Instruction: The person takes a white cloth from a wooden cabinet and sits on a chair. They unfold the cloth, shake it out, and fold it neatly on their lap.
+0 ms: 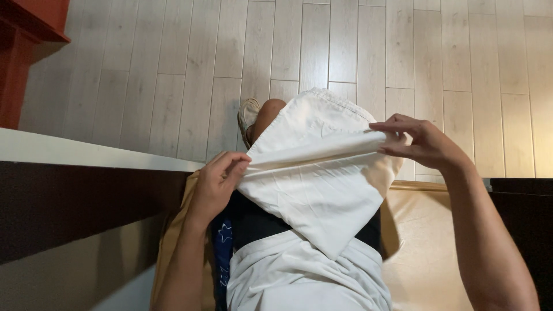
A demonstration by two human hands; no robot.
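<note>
- My left hand [222, 173] pinches the near-left end of a fold in the white cloth [314, 184], thumb and fingers closed narrow on the edge.
- My right hand [417, 141] holds the far-right end of the same fold, fingertips closed on a bunched bit of fabric at about the same height.
- The cloth hangs between both hands over my lap. A folded point droops down toward me, and another layer falls away on the far side, above the floor [345, 46].
- The step in hand looks to me like drawing the fold line straight and taut. To do it well I would keep both pinches right on the crease, not below it, so the layers stay matched.
- I would pull the two hands apart evenly. The line dips near the left hand, so a slight lift there should level it.
- The right grip holds gathered fabric. I judge that a flatter pinch there would give a cleaner crease and fewer wrinkles.
- The near hanging corner sits off centre, toward the right. I would check that the edges line up before laying the cloth down.
- More white fabric [305, 276] lies in my lap just below the hanging point, over a dark garment [259, 222]. I would keep the fold clear of both so nothing snags.
- A shoe [247, 115] shows on the floor beyond the cloth, and a white ledge [86, 152] runs along the left. Neither touches the cloth.
</note>
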